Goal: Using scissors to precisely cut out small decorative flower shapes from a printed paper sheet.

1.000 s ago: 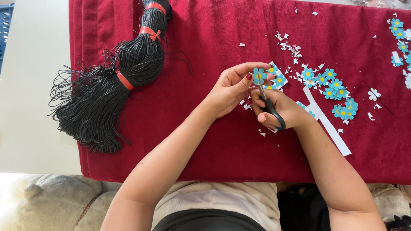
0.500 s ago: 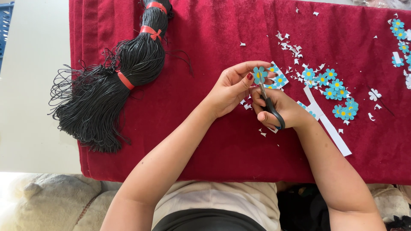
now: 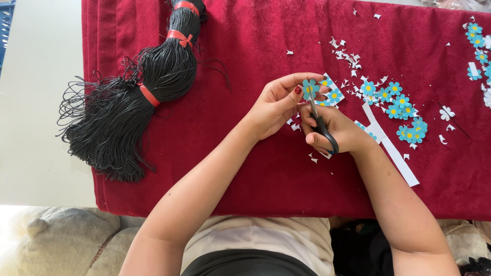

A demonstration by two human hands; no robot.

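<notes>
My left hand (image 3: 279, 105) pinches a small blue paper flower (image 3: 309, 88) with a yellow centre between thumb and fingertips, above a printed sheet piece (image 3: 332, 94). Right beside it, my right hand (image 3: 335, 130) grips black-handled scissors (image 3: 321, 125), whose blades point up to the flower's lower edge. Both hands hover over a dark red cloth (image 3: 255, 168). Cut-out blue flowers (image 3: 396, 105) lie in a loose group just right of my hands.
A thick bundle of black cord (image 3: 138, 97) tied with red bands lies at the cloth's left edge. White paper scraps (image 3: 348, 53) and a long white strip (image 3: 396, 156) litter the cloth. More blue flowers (image 3: 478, 36) sit at the far right. Cushions (image 3: 56, 245) lie below.
Almost nothing differs; the scissors and the flower have shifted only very slightly between my hands.
</notes>
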